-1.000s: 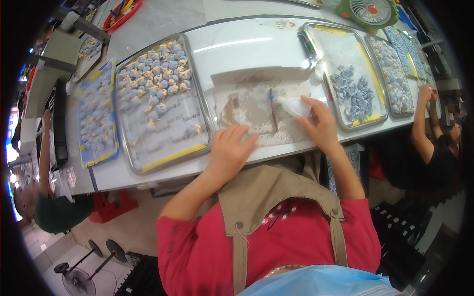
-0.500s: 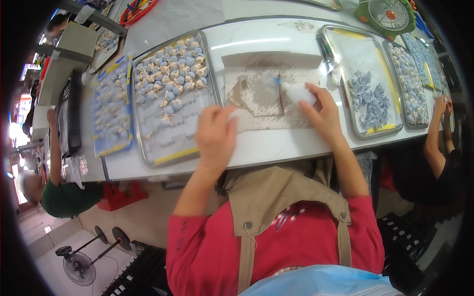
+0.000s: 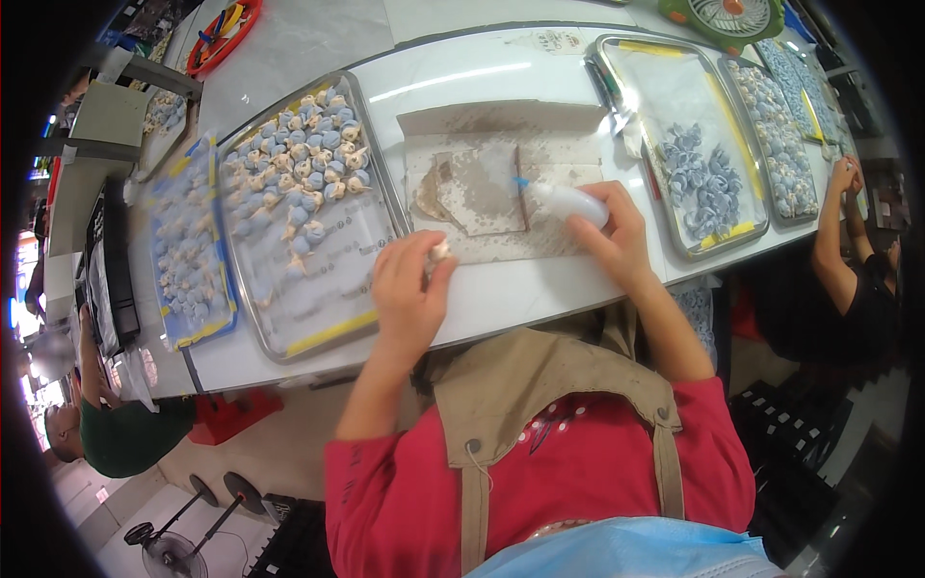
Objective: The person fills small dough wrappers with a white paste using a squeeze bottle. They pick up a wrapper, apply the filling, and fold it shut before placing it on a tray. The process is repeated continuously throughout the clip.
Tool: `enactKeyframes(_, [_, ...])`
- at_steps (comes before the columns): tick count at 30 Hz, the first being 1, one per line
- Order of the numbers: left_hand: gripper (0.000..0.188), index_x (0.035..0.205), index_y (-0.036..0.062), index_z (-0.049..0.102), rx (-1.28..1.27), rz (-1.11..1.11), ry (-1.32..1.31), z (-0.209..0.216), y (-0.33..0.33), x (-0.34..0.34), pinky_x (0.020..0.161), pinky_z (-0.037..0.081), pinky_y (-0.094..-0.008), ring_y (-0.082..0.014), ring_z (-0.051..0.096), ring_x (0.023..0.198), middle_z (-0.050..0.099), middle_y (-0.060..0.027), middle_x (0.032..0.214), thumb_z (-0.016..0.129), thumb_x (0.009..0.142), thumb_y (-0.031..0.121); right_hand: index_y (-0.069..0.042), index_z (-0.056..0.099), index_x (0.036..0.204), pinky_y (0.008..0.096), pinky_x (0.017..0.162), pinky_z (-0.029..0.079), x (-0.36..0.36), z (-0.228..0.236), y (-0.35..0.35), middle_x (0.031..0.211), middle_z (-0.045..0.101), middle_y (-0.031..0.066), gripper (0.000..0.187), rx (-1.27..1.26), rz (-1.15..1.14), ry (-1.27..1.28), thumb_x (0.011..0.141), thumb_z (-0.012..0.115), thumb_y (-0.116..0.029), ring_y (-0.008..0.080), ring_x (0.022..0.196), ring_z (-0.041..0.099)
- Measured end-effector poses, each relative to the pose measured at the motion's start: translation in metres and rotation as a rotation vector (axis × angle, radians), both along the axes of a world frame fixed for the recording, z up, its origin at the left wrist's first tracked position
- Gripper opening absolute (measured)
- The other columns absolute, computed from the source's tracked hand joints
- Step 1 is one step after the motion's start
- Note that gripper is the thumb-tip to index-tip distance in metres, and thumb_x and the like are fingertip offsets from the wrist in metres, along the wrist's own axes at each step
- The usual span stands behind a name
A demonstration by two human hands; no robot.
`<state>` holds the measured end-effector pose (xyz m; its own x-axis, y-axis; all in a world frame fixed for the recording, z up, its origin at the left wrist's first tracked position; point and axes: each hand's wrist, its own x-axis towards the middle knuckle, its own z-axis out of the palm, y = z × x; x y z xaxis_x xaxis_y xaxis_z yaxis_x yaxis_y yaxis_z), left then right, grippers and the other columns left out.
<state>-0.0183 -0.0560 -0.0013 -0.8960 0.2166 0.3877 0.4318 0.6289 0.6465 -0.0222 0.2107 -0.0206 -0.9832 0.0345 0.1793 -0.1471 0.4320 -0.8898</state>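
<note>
My left hand [image 3: 412,289] is closed in a pinch at the near left edge of the cardboard, with a small cream-coloured piece [image 3: 440,251] between thumb and fingertips. My right hand [image 3: 617,236] is wrapped round a white squeeze bottle [image 3: 575,204] that lies tilted, its blue tip pointing left over the stained cardboard sheet [image 3: 568,159]. To the left, a metal tray [image 3: 332,342] holds many small blue-and-cream figures [image 3: 299,159]. On the right, a second metal tray [image 3: 665,91] bears a heap of loose grey-blue petal-like pieces [image 3: 708,183].
A blue-edged tray of similar figures [image 3: 188,241] stands at the far left. Further right lies another filled tray [image 3: 776,140]. A green fan [image 3: 727,19] and a red round basket [image 3: 226,34] stand at the back. Co-workers sit on both sides.
The whole view has shifted, so the table lies further left in it. My left hand, blurred before, now shows the cream piece in its pinch. The right hand still grips the bottle.
</note>
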Motion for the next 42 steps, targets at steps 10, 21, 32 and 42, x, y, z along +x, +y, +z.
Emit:
enactKeyframes(10, [0.027, 0.102, 0.0039, 0.054, -0.183, -0.164, 0.010, 0.003, 0.008, 0.012, 0.075, 0.038, -0.0329, -0.0197, 0.056, 0.086, 0.061, -0.0087, 0.097, 0.063, 0.079, 0.011, 0.000, 0.052, 0.107, 0.0219, 0.067, 0.043, -0.005, -0.002, 0.012, 0.095, 0.057, 0.0056, 0.031, -0.301, 0.029, -0.159, 0.083, 0.062, -0.015, 0.0094, 0.082, 0.054])
enactKeyframes(21, [0.031, 0.118, 0.0024, 0.047, 1.368, -0.190, -1.086, 0.002, 0.060, 0.022, 0.066, 0.041, -0.0217, -0.0102, 0.053, 0.077, 0.059, -0.0132, 0.107, 0.056, 0.088, 0.007, -0.002, 0.050, 0.102, 0.0241, 0.067, 0.047, 0.039, 0.019, 0.016, 0.090, 0.060, 0.0070, 0.024, -0.721, -0.039, -0.261, 0.083, 0.062, -0.013, 0.0121, 0.076, 0.059])
enactKeyframes(32, [0.036, 0.117, 0.0012, 0.047, 1.176, -0.178, -0.962, 0.001, 0.071, 0.034, 0.072, 0.045, -0.0231, -0.0129, 0.058, 0.085, 0.055, -0.0109, 0.114, 0.060, 0.083, 0.003, -0.002, 0.050, 0.100, 0.0201, 0.061, 0.044, 0.069, 0.036, 0.013, 0.086, 0.059, 0.0039, 0.028, -0.507, -0.085, -0.057, 0.080, 0.067, -0.009, 0.0074, 0.070, 0.054])
enactKeyframes(42, [0.037, 0.117, -0.0005, 0.047, 1.102, -0.149, -0.978, 0.001, 0.062, 0.040, 0.071, 0.047, -0.0227, -0.0125, 0.059, 0.082, 0.055, -0.0094, 0.110, 0.060, 0.082, 0.000, 0.000, 0.053, 0.096, 0.0199, 0.056, 0.045, 0.068, 0.059, 0.004, 0.078, 0.061, 0.0065, 0.029, -0.078, 0.019, 0.132, 0.076, 0.072, -0.009, 0.0068, 0.065, 0.057])
